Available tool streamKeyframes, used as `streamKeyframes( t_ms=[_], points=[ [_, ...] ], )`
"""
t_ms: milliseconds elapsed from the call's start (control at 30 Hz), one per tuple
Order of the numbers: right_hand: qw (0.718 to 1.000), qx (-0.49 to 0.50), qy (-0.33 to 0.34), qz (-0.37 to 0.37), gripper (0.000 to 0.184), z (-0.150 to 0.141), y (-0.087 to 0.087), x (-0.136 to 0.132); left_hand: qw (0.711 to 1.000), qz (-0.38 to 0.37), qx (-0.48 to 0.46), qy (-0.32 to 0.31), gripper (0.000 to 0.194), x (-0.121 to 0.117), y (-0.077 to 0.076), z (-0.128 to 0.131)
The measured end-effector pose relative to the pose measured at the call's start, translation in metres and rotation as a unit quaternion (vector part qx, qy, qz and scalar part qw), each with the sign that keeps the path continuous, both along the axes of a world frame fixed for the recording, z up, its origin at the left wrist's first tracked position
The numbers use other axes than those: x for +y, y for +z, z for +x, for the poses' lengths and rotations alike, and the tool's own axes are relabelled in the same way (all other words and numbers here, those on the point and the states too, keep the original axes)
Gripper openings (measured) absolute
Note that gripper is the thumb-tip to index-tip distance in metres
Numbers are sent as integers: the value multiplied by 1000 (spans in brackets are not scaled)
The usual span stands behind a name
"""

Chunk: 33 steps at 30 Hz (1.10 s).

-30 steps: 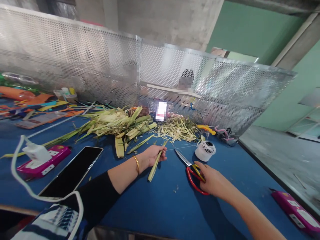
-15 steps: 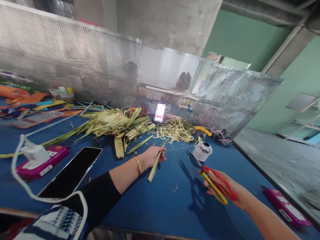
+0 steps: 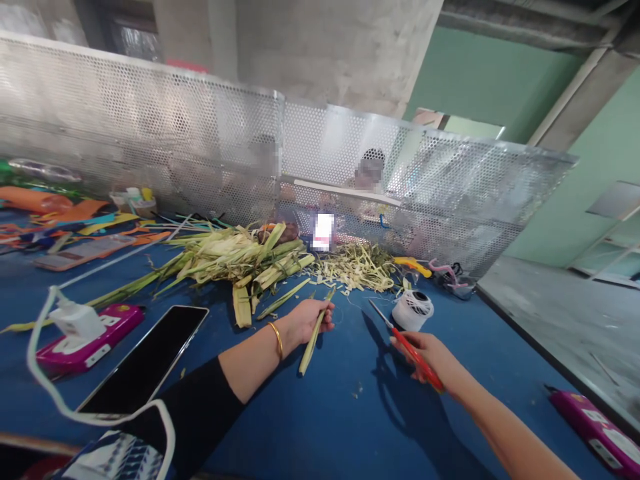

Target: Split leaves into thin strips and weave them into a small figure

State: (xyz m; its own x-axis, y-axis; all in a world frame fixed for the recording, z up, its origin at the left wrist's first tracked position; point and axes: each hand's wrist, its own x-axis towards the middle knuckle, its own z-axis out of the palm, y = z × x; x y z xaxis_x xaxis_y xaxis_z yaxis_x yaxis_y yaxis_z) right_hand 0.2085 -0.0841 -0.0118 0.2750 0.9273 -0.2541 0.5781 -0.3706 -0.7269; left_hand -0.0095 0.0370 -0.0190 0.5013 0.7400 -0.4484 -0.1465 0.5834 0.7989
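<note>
My left hand (image 3: 313, 319) is closed around a narrow pale-green leaf strip (image 3: 311, 348), which slants down toward me just above the table. In my right hand (image 3: 425, 357) are scissors (image 3: 416, 355) with a red handle, their blades pointing away and to the left. A white spool of thread (image 3: 413, 309) stands right beside the blades. Beyond my left hand lies a heap of pale-green leaves (image 3: 220, 260), with a single leaf strip (image 3: 284, 299) in front of it. To its right is a pile of leaf trimmings (image 3: 355, 268).
A black-screened phone (image 3: 145, 360) and a purple power strip (image 3: 90, 337) with a white charger and cable lie at left. Another purple power strip (image 3: 595, 433) is at the right edge. A perforated metal screen (image 3: 225, 160) borders the back, with people behind it. Yellow-handled tool (image 3: 413, 267) lies near it.
My right hand has turned the scissors, so the handles show edge-on and the yellow one is mostly hidden. The left hand keeps hold of the leaf strip. The view has shifted slightly.
</note>
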Motion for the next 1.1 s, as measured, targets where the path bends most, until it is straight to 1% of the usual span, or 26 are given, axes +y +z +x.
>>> streamKeyframes(
  t_ms=[33,67,133,167,200,233,267,300,333,367,400,433,467,500,533,567,633,667,700,767,833,900,1000,1100],
  points=[
    [996,-81,33,8,29,2,-1,-4,1000,6,2,-8,23,1,3,-2],
    [983,-172,58,22,28,3,-2,-9,1000,14,5,-19,22,1,7,-4],
    [942,-327,73,17,26,3,-2,-19,998,36,10,-44,20,1,15,-9],
    [923,-378,76,9,26,2,-1,-24,997,47,14,-59,19,0,20,-12],
    [908,-412,80,-1,26,1,0,-26,995,66,19,-76,18,-1,25,-14],
    [898,-432,88,-6,25,-1,2,-28,987,114,33,-112,18,-3,29,-15],
    [893,-440,97,-1,23,-3,5,-28,978,152,44,-135,18,-6,33,-16],
    [894,-435,104,16,21,-5,9,-26,972,180,52,-141,19,-10,37,-16],
    [903,-415,106,41,20,-8,13,-22,965,209,61,-146,20,-14,40,-16],
    [917,-375,108,80,21,-12,17,-17,957,241,73,-143,23,-19,42,-15],
    [938,-303,105,128,23,-17,21,-11,950,265,78,-146,24,-24,44,-14],
    [960,-201,98,168,25,-22,24,-4,945,279,78,-154,26,-29,46,-12],
    [975,-76,99,185,27,-28,27,3,941,287,75,-165,28,-34,47,-11],
    [976,58,92,187,31,-35,27,10,939,287,71,-176,30,-38,47,-9],
    [962,175,89,189,34,-41,27,17,940,278,64,-188,31,-41,47,-8],
    [940,263,96,196,37,-48,25,23,943,263,55,-196,32,-44,47,-7],
    [898,373,119,203,34,-58,21,30,951,229,26,-206,33,-47,47,-6],
    [881,402,127,214,30,-62,18,32,953,216,16,-210,33,-48,46,-5],
    [871,417,133,224,26,-65,16,32,955,204,10,-215,34,-48,45,-5],
    [866,416,134,241,21,-67,13,30,957,185,11,-223,34,-48,43,-4],
    [879,392,117,246,19,-66,12,27,960,169,19,-223,33,-49,40,-1],
    [894,364,86,247,18,-63,12,24,963,164,29,-211,33,-50,38,1],
    [910,338,57,233,16,-61,13,23,965,180,57,-184,35,-53,35,6],
    [917,326,52,224,16,-60,14,23,959,211,88,-167,35,-57,33,8]
  ],
)
